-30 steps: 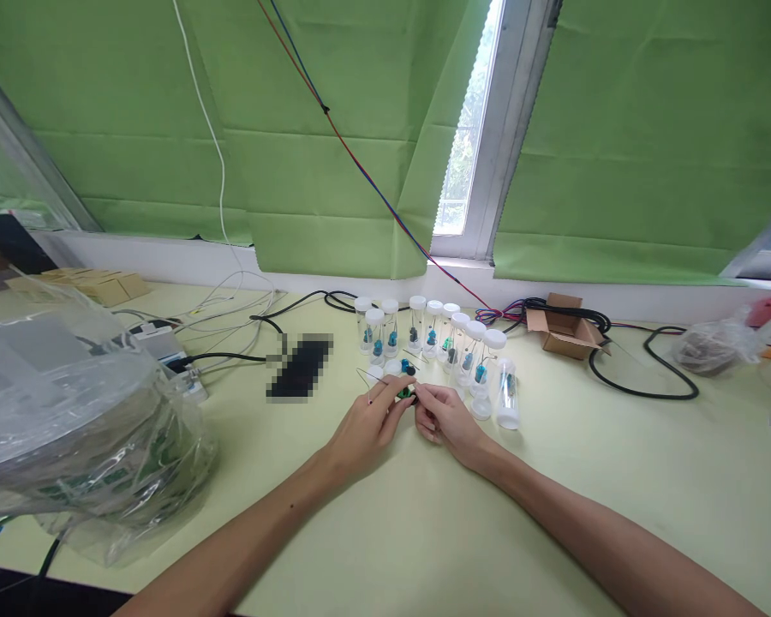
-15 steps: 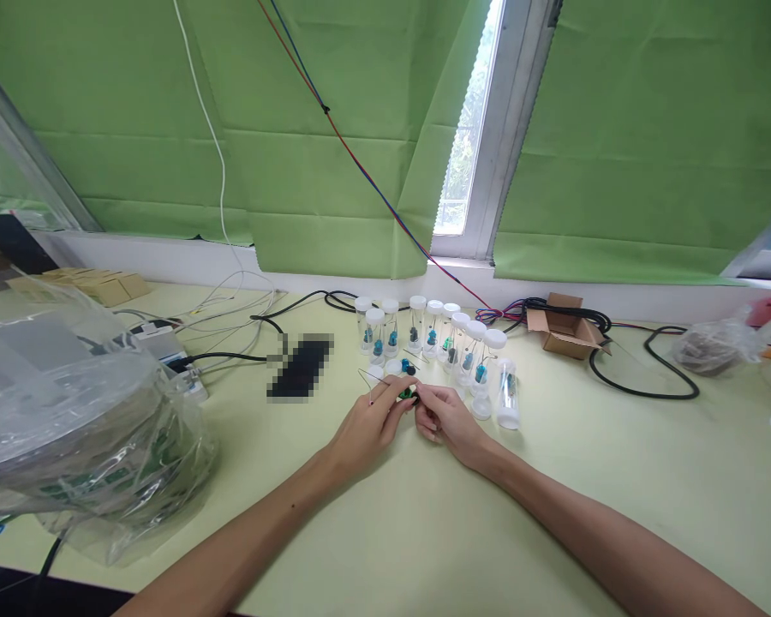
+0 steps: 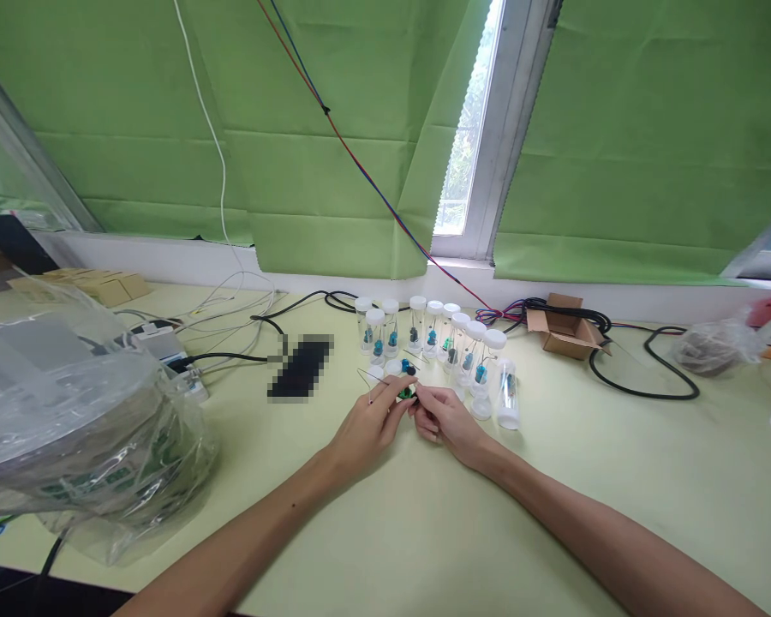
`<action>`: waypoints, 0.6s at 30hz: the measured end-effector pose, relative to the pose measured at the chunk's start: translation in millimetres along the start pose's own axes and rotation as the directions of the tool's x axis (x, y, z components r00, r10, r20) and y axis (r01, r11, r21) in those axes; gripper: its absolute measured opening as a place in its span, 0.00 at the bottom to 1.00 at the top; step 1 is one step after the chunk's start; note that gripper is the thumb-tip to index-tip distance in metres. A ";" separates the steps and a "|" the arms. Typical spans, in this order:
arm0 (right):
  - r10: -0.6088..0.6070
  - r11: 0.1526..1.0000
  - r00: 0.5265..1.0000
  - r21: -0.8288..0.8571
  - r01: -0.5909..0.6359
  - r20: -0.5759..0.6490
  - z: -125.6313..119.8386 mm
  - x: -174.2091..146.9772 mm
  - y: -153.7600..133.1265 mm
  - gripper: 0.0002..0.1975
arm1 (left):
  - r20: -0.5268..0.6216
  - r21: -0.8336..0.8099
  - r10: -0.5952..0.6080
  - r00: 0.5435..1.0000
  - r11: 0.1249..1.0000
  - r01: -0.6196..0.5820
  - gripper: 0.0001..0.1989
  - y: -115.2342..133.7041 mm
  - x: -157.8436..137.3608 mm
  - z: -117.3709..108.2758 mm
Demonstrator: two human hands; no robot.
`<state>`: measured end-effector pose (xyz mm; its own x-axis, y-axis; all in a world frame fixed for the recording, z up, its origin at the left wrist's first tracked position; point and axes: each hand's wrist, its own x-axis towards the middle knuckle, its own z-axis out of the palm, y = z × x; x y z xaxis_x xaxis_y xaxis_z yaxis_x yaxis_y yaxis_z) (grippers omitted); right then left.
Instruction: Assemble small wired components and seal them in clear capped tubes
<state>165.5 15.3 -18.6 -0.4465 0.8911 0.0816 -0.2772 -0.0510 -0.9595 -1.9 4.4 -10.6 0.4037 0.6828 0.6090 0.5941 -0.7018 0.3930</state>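
Between the fingertips of my left hand [image 3: 369,428] is a small green and black part [image 3: 406,393] with a thin wire lead sticking out to the left. My right hand [image 3: 446,416] pinches the black end of the same part, its other fingers curled. Much of the part is hidden by my fingers. Just beyond it lies a blue and black part [image 3: 407,367] of similar size. Behind my hands several clear tubes with white caps [image 3: 417,302] stand in rows, with small blue, green or dark parts and wires inside. One tube [image 3: 508,396] lies on its side right of my right hand.
On the pale green table [image 3: 385,548], a plastic-wrapped bulky object [image 3: 122,446] fills the left. A blurred-out dark item [image 3: 300,368] lies left of the tubes. An open cardboard box [image 3: 565,330] and black cable [image 3: 655,394] are at the back right.
Both hands stay in nearly the same place. My fingers have shifted only slightly around the green and black part.
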 end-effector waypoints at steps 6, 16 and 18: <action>0.030 0.999 0.999 -0.019 -0.030 -0.034 0.9 1.2 1.1 0.28 | 0.008 -0.020 0.005 1.000 1.000 -0.004 0.18 3.1 1.7 -2.3; 0.028 0.998 0.999 -0.062 -0.030 -0.034 0.1 1.1 3.8 0.31 | 0.012 -0.092 -0.028 1.000 0.995 0.029 0.18 1.8 0.7 0.9; 0.021 0.997 0.999 -0.077 -0.024 -0.041 1.2 1.4 4.0 0.31 | 0.005 -0.113 -0.050 0.999 0.992 0.051 0.17 0.8 0.2 2.1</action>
<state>162.7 15.7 -22.0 -0.4165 0.9077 0.0507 -0.2005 -0.0373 -0.9790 0.2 4.4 -11.5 0.3768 0.7182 0.5850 0.5316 -0.6848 0.4984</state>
